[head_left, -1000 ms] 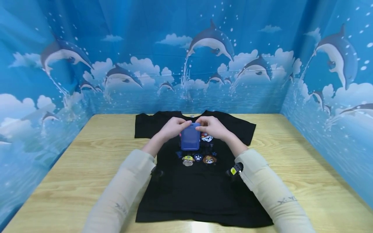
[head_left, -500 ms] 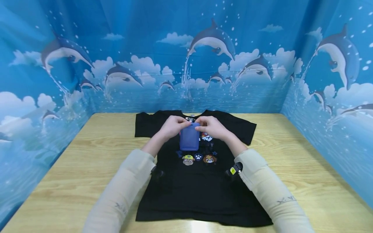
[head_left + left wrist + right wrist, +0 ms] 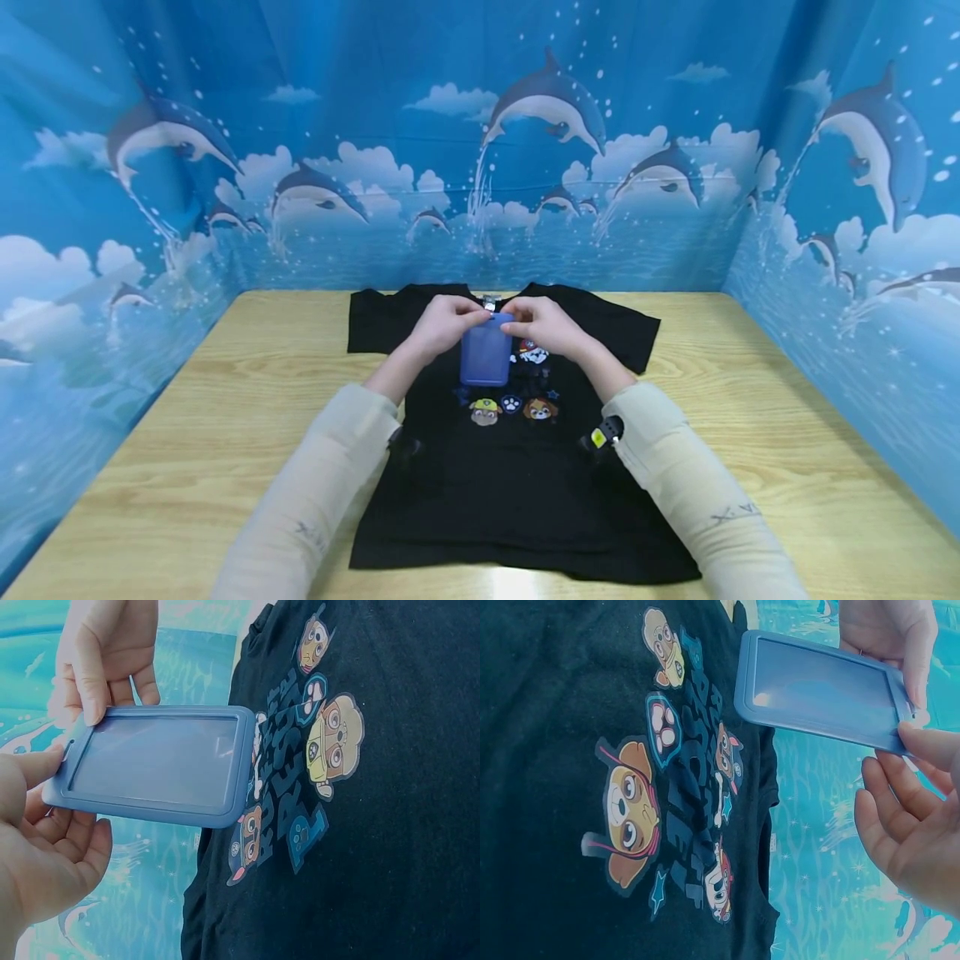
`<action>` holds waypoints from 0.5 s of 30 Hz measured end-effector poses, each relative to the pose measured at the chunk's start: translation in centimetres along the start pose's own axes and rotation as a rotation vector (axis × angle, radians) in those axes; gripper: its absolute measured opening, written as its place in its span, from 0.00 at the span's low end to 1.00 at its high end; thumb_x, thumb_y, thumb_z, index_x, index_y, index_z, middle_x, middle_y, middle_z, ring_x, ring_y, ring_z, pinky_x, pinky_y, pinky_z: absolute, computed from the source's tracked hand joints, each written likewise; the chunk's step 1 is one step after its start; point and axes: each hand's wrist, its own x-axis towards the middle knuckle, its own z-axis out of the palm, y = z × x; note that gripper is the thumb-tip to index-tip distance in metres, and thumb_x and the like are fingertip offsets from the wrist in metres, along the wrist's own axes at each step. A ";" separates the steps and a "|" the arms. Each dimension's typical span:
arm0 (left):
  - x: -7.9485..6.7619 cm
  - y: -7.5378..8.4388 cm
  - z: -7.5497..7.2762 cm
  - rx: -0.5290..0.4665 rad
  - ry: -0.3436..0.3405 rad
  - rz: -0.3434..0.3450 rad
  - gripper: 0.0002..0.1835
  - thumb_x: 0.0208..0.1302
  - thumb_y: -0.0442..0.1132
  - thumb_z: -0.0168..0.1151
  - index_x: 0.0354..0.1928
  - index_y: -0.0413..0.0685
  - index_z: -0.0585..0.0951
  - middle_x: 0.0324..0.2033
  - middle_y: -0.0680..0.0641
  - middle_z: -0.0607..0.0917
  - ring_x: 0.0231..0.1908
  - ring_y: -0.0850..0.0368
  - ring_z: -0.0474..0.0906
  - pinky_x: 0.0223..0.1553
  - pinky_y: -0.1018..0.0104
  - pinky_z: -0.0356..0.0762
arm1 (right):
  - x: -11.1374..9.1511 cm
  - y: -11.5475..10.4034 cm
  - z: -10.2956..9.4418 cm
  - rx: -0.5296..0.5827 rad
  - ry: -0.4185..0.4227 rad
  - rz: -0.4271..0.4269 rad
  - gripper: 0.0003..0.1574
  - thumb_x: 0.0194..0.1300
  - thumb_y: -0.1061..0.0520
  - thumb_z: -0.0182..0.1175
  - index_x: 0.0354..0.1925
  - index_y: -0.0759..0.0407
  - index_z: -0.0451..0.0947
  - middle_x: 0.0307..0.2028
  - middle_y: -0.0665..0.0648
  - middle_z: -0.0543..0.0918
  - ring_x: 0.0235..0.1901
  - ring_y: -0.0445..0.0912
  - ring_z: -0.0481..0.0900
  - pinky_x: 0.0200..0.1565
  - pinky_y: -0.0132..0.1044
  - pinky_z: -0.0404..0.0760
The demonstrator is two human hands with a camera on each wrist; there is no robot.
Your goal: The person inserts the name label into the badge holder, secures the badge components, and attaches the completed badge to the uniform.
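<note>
Fingers [image 3: 34,766] pinch a blue cardholder [image 3: 154,761] above the black T-shirt [image 3: 517,500].

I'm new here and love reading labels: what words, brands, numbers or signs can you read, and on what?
"RESCUE": faint, so a best reading, on the black T-shirt.
"RU": start of another word on the shirt; the rest is unclear.
Paw-print badge, on the shirt: a sign without words.
Right sleeve and left sleeve: printed, but too blurred to read.
Neck tag: too small.
Card holder: no text visible.

The card holder [image 3: 485,357] is blue, the shirt [image 3: 517,492] cartoon-printed black.
</note>
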 end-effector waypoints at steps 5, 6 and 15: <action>-0.1 0.0 -0.1 -0.005 0.013 0.019 0.14 0.62 0.43 0.60 0.40 0.39 0.84 0.39 0.44 0.83 0.37 0.54 0.73 0.36 0.64 0.69 | 0.0 -0.1 -0.1 0.038 -0.001 0.013 0.12 0.67 0.52 0.54 0.44 0.58 0.78 0.31 0.57 0.77 0.27 0.51 0.71 0.32 0.45 0.73; -0.1 0.0 -0.1 -0.007 0.014 0.022 0.14 0.62 0.43 0.60 0.40 0.39 0.84 0.39 0.44 0.83 0.37 0.54 0.73 0.36 0.64 0.69 | 0.0 -0.1 -0.1 0.049 0.000 0.014 0.13 0.68 0.52 0.53 0.44 0.59 0.78 0.32 0.57 0.78 0.27 0.49 0.72 0.32 0.45 0.74; -0.1 0.1 -0.2 -0.035 -0.014 0.033 0.13 0.62 0.42 0.60 0.42 0.39 0.83 0.40 0.44 0.83 0.38 0.53 0.75 0.38 0.62 0.71 | 0.2 -0.2 -0.6 0.174 0.058 0.093 0.22 0.71 0.49 0.48 0.50 0.64 0.76 0.42 0.62 0.77 0.43 0.55 0.77 0.44 0.42 0.77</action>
